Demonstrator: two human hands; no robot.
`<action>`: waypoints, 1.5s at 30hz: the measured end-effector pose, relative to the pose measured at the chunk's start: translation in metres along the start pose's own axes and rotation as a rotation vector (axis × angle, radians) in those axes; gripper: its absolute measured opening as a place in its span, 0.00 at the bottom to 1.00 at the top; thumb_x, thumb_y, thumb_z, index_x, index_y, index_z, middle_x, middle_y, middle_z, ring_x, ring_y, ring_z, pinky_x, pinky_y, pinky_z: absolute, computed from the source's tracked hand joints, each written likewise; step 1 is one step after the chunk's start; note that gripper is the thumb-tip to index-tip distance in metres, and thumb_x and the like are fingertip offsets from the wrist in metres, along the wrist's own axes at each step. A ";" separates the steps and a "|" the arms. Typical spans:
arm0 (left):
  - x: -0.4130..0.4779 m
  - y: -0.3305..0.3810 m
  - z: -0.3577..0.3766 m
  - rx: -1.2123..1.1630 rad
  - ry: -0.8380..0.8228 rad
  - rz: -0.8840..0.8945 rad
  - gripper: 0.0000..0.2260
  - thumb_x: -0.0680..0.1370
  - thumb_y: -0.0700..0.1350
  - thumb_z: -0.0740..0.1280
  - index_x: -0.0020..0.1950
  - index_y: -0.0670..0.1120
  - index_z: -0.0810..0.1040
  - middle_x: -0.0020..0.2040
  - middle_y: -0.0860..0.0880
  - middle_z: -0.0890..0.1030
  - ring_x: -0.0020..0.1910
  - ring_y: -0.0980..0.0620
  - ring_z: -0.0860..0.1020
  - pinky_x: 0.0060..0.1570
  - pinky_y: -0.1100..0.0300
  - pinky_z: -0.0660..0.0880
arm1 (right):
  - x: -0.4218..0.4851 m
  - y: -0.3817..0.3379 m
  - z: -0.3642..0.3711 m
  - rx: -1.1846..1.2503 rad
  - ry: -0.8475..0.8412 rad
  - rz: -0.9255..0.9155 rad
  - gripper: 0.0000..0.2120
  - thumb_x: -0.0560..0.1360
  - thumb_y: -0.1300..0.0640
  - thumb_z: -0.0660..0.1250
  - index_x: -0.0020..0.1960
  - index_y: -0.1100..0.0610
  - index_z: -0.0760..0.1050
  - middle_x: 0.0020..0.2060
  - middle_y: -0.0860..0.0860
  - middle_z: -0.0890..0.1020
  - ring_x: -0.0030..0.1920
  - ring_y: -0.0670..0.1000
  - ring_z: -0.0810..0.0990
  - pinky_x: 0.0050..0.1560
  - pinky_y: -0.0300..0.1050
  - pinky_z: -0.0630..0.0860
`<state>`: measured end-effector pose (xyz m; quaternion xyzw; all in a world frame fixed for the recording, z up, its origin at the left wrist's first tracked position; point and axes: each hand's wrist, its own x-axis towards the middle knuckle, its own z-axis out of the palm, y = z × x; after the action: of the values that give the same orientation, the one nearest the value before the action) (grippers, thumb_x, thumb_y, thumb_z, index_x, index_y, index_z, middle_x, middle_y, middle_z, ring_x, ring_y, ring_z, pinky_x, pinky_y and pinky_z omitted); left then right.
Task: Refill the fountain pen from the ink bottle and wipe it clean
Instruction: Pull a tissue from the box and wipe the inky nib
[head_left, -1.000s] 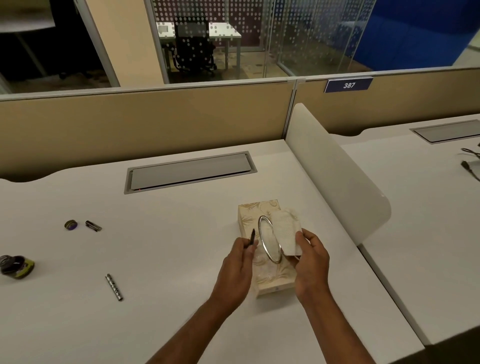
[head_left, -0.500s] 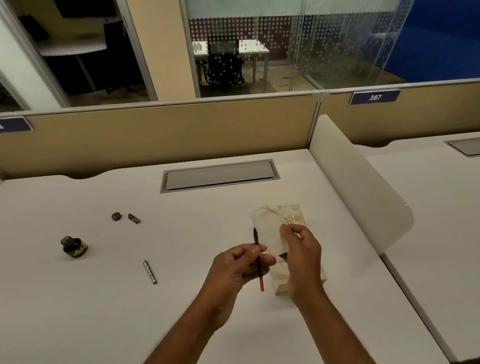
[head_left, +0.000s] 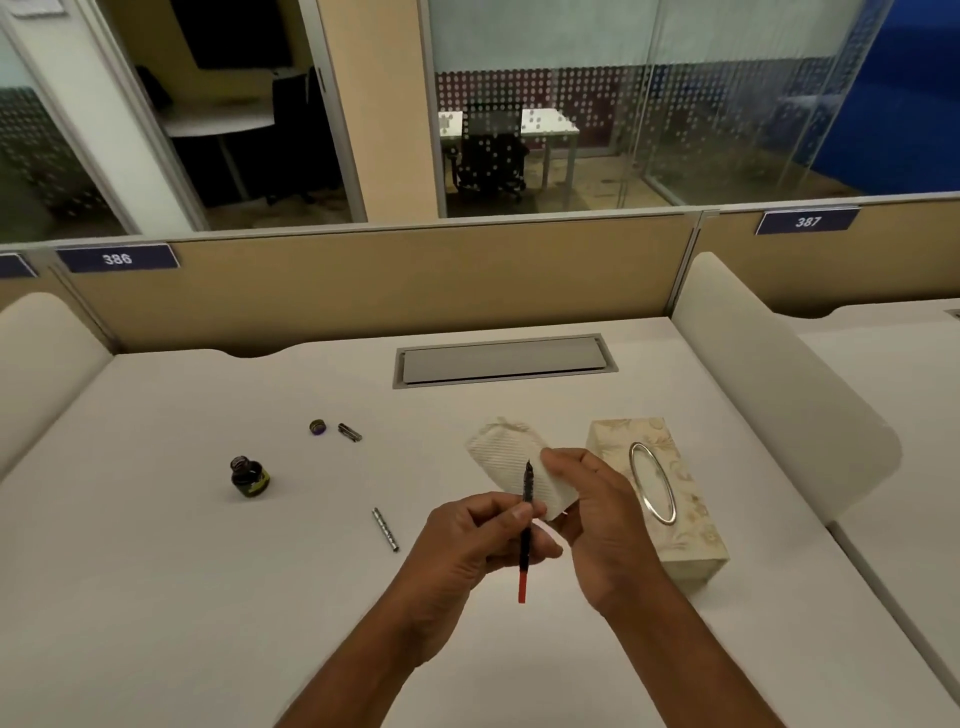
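Observation:
My left hand (head_left: 470, 545) pinches the fountain pen's inner section (head_left: 525, 525), nib up, with its red converter end hanging below my fingers. My right hand (head_left: 597, 512) holds a white ribbed tissue (head_left: 511, 465) spread just behind the nib. The open ink bottle (head_left: 248, 477) stands upright at the left of the desk. Its cap (head_left: 317, 427) and a small pen part (head_left: 349, 432) lie farther back. The metal pen barrel (head_left: 385, 529) lies flat on the desk to the left of my left hand.
A patterned tissue box (head_left: 691, 525) with a metal oval ring lies right of my right hand. A grey cable hatch (head_left: 501, 360) is set in the white desk (head_left: 156, 597). Curved side dividers (head_left: 789, 384) and a beige partition (head_left: 389, 280) bound the desk.
The tissue has come out of the box and is now spread behind the nib. The view has shifted, so the box appears to the right of my hands.

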<state>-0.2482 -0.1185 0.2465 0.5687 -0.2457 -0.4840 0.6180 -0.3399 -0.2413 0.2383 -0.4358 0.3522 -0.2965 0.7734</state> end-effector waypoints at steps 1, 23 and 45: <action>-0.006 0.004 -0.008 0.007 -0.015 0.005 0.13 0.77 0.55 0.70 0.54 0.48 0.87 0.48 0.41 0.89 0.52 0.42 0.87 0.54 0.58 0.82 | -0.003 0.002 0.008 0.008 -0.002 0.010 0.04 0.77 0.57 0.70 0.46 0.57 0.82 0.48 0.59 0.85 0.54 0.61 0.83 0.50 0.52 0.81; -0.065 0.034 -0.100 0.116 -0.016 0.017 0.09 0.80 0.48 0.69 0.52 0.45 0.87 0.44 0.41 0.89 0.47 0.42 0.88 0.51 0.58 0.83 | -0.043 0.010 0.108 0.195 -0.125 0.147 0.10 0.79 0.59 0.68 0.55 0.65 0.81 0.53 0.61 0.84 0.53 0.59 0.83 0.44 0.48 0.84; -0.074 0.035 -0.090 0.037 0.068 -0.015 0.09 0.79 0.46 0.70 0.51 0.43 0.87 0.45 0.38 0.88 0.46 0.38 0.88 0.50 0.54 0.84 | -0.038 0.009 0.074 0.366 -0.627 0.300 0.25 0.74 0.69 0.69 0.71 0.67 0.72 0.70 0.67 0.74 0.68 0.66 0.76 0.67 0.58 0.75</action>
<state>-0.1906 -0.0154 0.2767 0.5980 -0.2288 -0.4645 0.6117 -0.3010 -0.1734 0.2688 -0.3039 0.0998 -0.0907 0.9431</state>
